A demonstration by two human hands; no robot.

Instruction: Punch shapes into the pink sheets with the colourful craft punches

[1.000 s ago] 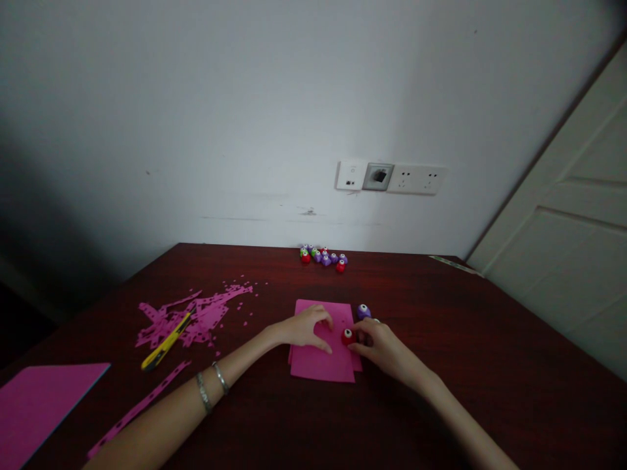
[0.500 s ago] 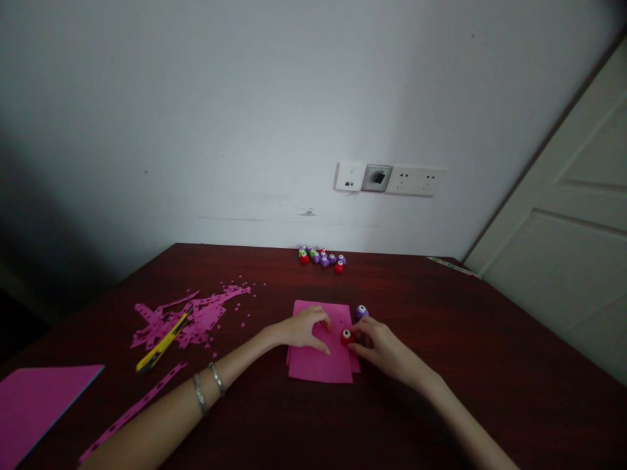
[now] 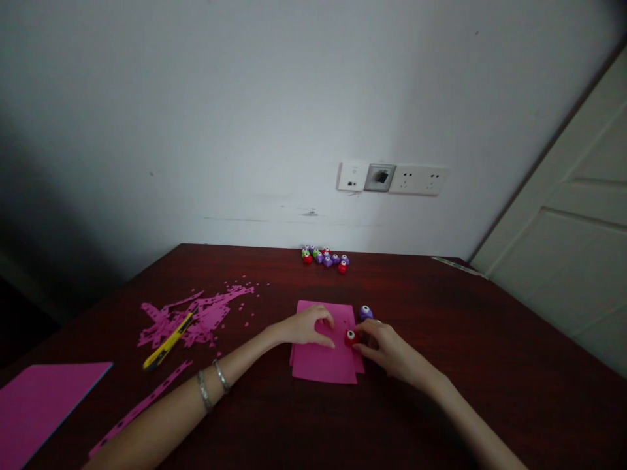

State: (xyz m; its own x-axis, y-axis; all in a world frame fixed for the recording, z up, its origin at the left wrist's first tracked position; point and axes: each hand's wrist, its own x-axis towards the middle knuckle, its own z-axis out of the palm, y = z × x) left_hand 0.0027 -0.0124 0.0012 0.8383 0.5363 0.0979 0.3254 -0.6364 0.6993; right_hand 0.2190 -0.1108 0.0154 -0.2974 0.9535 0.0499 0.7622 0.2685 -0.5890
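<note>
Pink sheets of paper [image 3: 321,365] lie in a loose stack on the table in front of me. My left hand [image 3: 313,326] rests over the stack's left and middle part, thumb and fingers apart with nothing between them. At the right side of the stack, a small red craft punch [image 3: 350,337] is pinched between the thumb and fingers of my right hand [image 3: 385,346]. Whether paper sits in the punch's slot is too small to tell. Just behind my right hand stands a purple craft punch [image 3: 365,313]; something pale beside it is mostly hidden by the fingers.
Several more punches [image 3: 327,260] in purple, red and green cluster at the table's back edge by the wall. On the left are pink scraps [image 3: 208,320], a yellow utility knife [image 3: 169,343], a punched pink strip [image 3: 142,408] and a larger pink sheet [image 3: 49,405].
The whole view has shifted slightly. Both hands keep nearly the same pose, with the red craft punch still in my right hand.
</note>
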